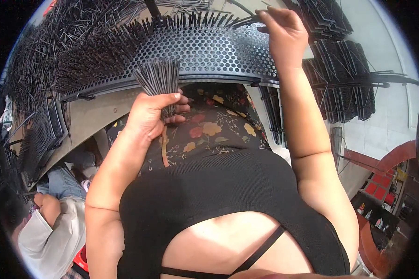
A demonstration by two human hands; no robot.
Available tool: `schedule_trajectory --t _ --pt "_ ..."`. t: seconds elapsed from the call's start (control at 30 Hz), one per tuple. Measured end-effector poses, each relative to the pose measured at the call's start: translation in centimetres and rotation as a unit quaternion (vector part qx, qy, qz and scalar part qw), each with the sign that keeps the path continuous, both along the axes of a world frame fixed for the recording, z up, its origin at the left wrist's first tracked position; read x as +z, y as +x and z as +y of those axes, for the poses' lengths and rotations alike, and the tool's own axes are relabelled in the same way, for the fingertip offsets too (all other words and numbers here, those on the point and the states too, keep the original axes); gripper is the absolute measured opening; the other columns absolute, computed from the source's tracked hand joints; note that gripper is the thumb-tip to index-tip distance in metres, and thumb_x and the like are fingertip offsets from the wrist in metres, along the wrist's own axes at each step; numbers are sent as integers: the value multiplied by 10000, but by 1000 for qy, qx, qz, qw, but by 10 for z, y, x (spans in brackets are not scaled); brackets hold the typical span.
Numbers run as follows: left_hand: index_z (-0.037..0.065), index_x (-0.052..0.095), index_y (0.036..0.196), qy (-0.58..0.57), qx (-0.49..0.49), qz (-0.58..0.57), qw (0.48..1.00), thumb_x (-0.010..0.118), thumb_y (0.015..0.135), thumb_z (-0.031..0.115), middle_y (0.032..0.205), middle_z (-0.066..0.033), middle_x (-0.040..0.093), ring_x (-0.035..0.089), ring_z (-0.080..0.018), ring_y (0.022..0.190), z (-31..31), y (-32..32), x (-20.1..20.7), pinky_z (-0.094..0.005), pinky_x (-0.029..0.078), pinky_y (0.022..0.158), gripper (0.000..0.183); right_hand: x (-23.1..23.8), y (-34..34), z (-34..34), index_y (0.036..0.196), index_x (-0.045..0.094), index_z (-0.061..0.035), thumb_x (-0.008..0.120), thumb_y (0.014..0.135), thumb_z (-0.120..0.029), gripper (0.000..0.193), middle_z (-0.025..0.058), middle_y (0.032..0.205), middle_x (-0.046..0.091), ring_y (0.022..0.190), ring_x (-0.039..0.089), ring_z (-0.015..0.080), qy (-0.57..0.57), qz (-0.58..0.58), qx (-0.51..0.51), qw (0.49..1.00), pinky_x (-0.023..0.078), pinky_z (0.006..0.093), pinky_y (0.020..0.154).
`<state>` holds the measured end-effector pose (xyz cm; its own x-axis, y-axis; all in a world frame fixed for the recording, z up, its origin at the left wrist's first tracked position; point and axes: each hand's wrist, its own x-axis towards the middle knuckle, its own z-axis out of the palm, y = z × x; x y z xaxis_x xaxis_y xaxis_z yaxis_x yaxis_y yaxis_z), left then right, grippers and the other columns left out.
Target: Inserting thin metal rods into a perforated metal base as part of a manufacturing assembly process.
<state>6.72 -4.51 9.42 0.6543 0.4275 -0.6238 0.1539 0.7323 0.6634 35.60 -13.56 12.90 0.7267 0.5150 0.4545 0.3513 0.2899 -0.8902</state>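
My left hand point(151, 109) is closed round a bundle of thin dark rods point(159, 76) in front of my lap, their ends pointing up and away from me. Beyond it lies a long metal plate full of round holes point(205, 49). Dark rods point(97, 53) stand packed in the plate's left part, and a row of them runs along its far edge. At the far right end of that row, my right hand point(286, 35) has thumb and fingers pinched together at a dark rod point(247, 20). Its exact grip on the rod is partly hidden.
Loose dark rods point(37, 60) lie heaped at the far left. Stacks of rod-filled plates point(342, 79) stand at the right. Another perforated plate point(44, 135) leans at the left. A person in a white top point(56, 237) sits close by at the lower left.
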Motion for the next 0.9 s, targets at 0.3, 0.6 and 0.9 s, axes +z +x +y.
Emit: schedule_trajectory --t 0.3,0.6,0.9 --pt "-31 619 998 2 5 -5 1000 658 832 68 881 -153 681 694 -265 778 1 -3 -3 -353 588 570 198 -2 0 15 962 643 30 710 827 -34 164 85 841 679 718 637 125 -75 -14 -28 997 521 242 583" --pt "-22 616 1003 6 1 0 1000 651 835 64 873 -145 680 688 -250 763 1 -1 1 -353 585 573 191 5 -9 11 935 663 13 720 809 -50 153 107 818 691 697 663 170 -93 -39 -76 992 531 275 610" --pt "-21 620 997 15 -9 -9 1000 646 833 53 865 -144 683 690 -247 761 2 -1 -2 -345 587 570 182 14 -10 30 945 710 -46 725 797 -105 160 170 881 688 802 684 315 43 -331 75 940 538 355 687"
